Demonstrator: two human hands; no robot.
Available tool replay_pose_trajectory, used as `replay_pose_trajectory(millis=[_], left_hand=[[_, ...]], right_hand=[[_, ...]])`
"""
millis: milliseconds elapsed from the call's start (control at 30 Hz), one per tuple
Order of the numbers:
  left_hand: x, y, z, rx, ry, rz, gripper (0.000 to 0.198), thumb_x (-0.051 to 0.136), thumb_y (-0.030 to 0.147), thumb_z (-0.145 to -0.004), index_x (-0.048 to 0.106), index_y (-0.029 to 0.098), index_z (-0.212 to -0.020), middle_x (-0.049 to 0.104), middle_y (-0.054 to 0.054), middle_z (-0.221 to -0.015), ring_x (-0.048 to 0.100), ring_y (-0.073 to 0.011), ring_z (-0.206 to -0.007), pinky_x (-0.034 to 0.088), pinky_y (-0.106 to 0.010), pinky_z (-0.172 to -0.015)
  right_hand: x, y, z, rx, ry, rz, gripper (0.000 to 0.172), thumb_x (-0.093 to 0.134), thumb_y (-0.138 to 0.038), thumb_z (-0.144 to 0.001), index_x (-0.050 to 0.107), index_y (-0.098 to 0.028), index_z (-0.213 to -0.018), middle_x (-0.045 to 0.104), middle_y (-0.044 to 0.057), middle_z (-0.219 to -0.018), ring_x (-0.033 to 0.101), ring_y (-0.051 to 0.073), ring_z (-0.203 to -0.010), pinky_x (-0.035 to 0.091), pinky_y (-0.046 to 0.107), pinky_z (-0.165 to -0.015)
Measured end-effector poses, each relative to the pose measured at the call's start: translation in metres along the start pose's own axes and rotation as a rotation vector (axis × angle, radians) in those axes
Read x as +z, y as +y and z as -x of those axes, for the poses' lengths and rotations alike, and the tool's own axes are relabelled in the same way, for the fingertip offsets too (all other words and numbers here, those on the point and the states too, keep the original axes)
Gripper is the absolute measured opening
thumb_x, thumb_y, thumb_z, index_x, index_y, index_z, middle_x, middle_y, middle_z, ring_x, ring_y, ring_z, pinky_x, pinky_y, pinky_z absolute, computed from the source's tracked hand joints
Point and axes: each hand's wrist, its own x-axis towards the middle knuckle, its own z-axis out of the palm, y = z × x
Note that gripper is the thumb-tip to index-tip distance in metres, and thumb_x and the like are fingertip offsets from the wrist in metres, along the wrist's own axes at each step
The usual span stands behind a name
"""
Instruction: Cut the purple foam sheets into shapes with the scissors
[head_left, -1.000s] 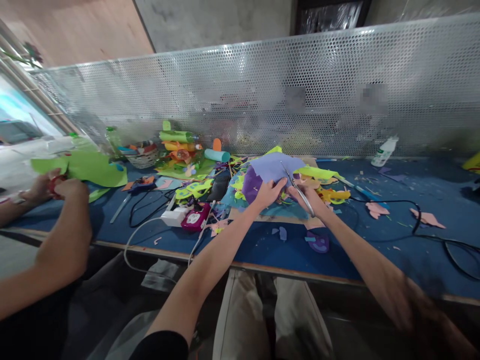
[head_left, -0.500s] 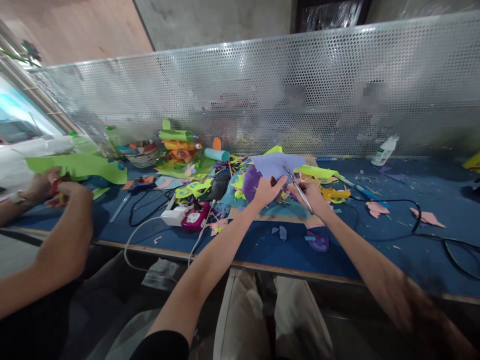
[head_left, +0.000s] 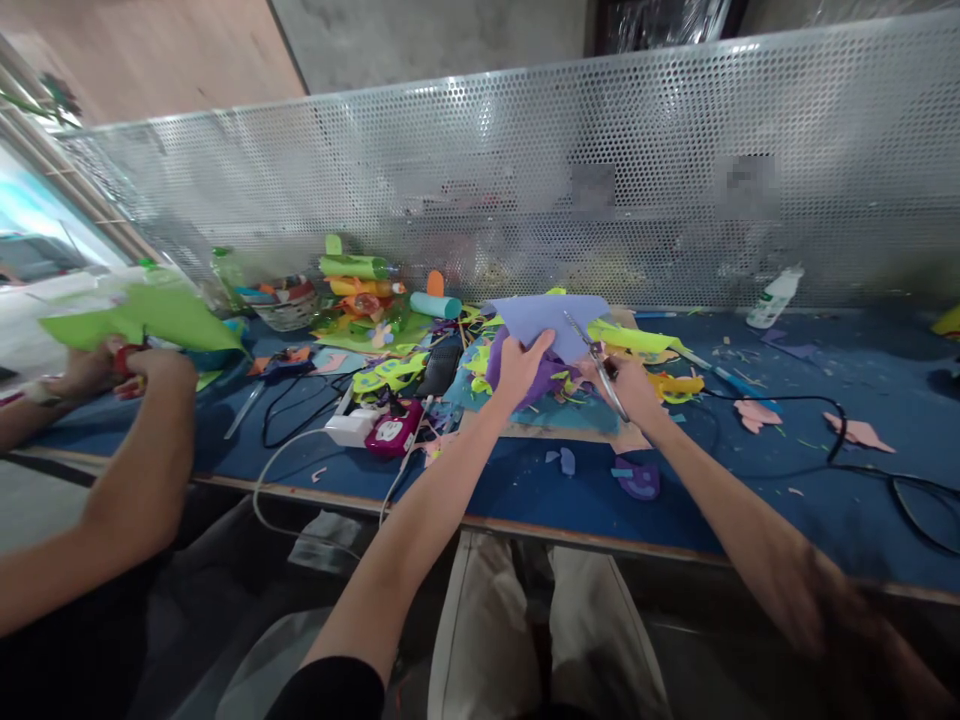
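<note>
My left hand (head_left: 520, 366) grips the near edge of a lilac paper sheet (head_left: 551, 318) and holds it tilted above a pile of coloured paper scraps (head_left: 491, 365). My right hand (head_left: 628, 385) holds silver scissors (head_left: 595, 360), whose blades point up into the right side of the lilac sheet. Both hands work over the blue table (head_left: 750, 480), close together near its middle.
A co-worker's hands (head_left: 124, 365) at the left cut a green sheet (head_left: 146, 318). A white power strip (head_left: 346, 428), a magenta device (head_left: 393, 435) and black cables (head_left: 840, 440) lie on the table. A glue bottle (head_left: 772, 297) stands by the perforated metal screen (head_left: 600, 170). Paper rolls (head_left: 360, 270) sit behind.
My left hand has lifted the lilac sheet up off the pile and tilted it. The scissors stayed at its right edge. The co-worker's green sheet has shifted slightly.
</note>
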Motion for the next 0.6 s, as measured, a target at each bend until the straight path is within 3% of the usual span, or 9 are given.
replay_pose_trajectory(millis=[133,200,267,400,500,600], left_hand=[[-0.001,0.002,0.005,-0.108,-0.364,0.124,0.036,0.081,0.051,-0.076,0.07,0.016,-0.08,0.069,-0.005,-0.077,0.06,-0.0142,-0.07,0.05,-0.029,-0.07],[-0.001,0.004,0.008,-0.101,-0.419,0.112,0.04,0.076,0.055,-0.081,0.068,0.016,-0.074,0.067,-0.004,-0.072,0.054,-0.0116,-0.06,0.047,-0.029,-0.064],[-0.001,0.006,0.009,-0.037,-0.347,0.071,0.048,0.07,0.059,-0.086,0.063,0.017,-0.065,0.061,-0.002,-0.063,0.048,-0.0098,-0.054,0.043,-0.029,-0.06],[0.001,0.009,0.005,0.028,-0.023,0.078,0.054,0.06,0.064,-0.092,0.058,0.019,-0.062,0.055,0.0,-0.059,0.038,-0.0076,-0.047,0.034,-0.028,-0.05],[0.0,0.009,-0.001,-0.019,0.227,0.159,0.049,0.061,0.064,-0.091,0.061,0.019,-0.072,0.062,-0.001,-0.068,0.035,-0.0063,-0.045,0.03,-0.028,-0.046],[-0.002,0.009,-0.005,-0.103,0.336,0.183,0.049,0.061,0.064,-0.091,0.063,0.018,-0.075,0.062,-0.001,-0.067,0.037,-0.0054,-0.045,0.031,-0.027,-0.047]], right_hand=[[-0.002,0.008,-0.004,-0.036,0.018,-0.05,0.041,0.054,-0.064,-0.083,0.054,-0.025,-0.07,0.064,0.006,-0.064,0.066,0.025,-0.064,0.036,0.03,-0.058],[-0.003,0.009,-0.005,-0.038,0.026,-0.061,0.041,0.056,-0.065,-0.081,0.055,-0.025,-0.07,0.064,0.006,-0.064,0.065,0.024,-0.062,0.036,0.03,-0.058],[-0.004,0.008,-0.004,-0.026,0.021,-0.048,0.042,0.057,-0.065,-0.081,0.055,-0.025,-0.069,0.064,0.006,-0.062,0.063,0.023,-0.06,0.036,0.03,-0.058],[-0.005,0.004,-0.002,-0.01,-0.009,0.014,0.043,0.057,-0.066,-0.081,0.053,-0.025,-0.067,0.064,0.005,-0.064,0.062,0.021,-0.06,0.034,0.029,-0.057],[-0.003,0.004,-0.001,-0.044,-0.026,0.018,0.045,0.058,-0.068,-0.079,0.053,-0.025,-0.068,0.064,0.006,-0.066,0.062,0.022,-0.062,0.035,0.029,-0.057],[0.001,0.004,0.001,-0.064,-0.015,-0.038,0.049,0.058,-0.072,-0.077,0.055,-0.024,-0.07,0.064,0.006,-0.065,0.061,0.022,-0.062,0.037,0.03,-0.059]])
